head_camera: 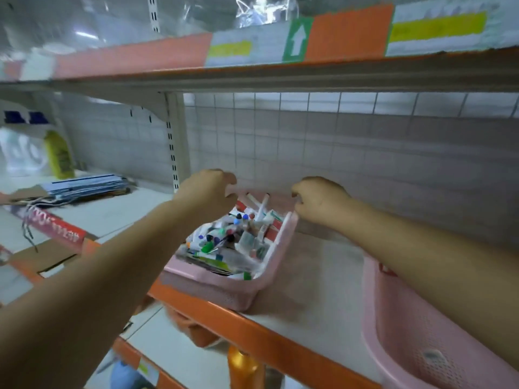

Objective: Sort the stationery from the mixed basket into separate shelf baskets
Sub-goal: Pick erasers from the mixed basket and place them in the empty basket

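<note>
Nearest my view, low on the right, I see a second pink basket [407, 332] on the shelf [317, 290], with the right forearm crossing above it. Further along the orange-edged shelf sits the mixed basket [224, 290], pink, askew to the edge and heaped with stationery [233, 237]: markers, pens, small packets. Both hands have hold of its far rim. The left hand [207, 192] has its fingers curled round the back left corner, and the right hand [320, 200] is curled tight on the back right rim. Behind them stands the wire grid [337, 141]. Flat paper bags [87, 186] lie far left.
</note>
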{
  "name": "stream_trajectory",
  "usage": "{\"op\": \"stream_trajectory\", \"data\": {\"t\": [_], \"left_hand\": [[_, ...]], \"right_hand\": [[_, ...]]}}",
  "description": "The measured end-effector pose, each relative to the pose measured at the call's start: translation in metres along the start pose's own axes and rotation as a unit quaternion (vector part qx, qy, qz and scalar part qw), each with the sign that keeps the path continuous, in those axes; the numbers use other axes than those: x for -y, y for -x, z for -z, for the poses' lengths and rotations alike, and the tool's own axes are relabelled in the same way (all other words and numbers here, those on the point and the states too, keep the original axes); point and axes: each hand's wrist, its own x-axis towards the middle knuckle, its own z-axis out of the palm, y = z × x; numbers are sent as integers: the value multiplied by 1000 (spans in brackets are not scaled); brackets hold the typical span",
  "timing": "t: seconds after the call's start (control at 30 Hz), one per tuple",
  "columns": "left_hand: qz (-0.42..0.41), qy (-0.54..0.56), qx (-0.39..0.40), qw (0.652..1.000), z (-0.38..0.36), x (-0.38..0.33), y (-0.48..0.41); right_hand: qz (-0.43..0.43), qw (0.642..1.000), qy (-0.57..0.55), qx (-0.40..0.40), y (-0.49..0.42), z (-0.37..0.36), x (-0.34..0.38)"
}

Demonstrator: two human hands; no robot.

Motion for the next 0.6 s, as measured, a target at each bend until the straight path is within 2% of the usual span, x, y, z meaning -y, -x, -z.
{"op": "stream_trajectory", "data": {"t": [0.17,0.43,0.5,0.6], "left_hand": [[1,21,22,1000,-16,54,-2],[-28,74,69,994,-53,107,-22],[-46,87,75,992,-60,111,-26],[-72,102,86,988,-67,114,-31]], "right_hand": [[2,999,34,3,-31,-19,47],[-42,996,49,64,-54,-50,83],[-54,995,28,76,-58,-56,84],[-99,988,-103,58,-64,-61,85]]}}
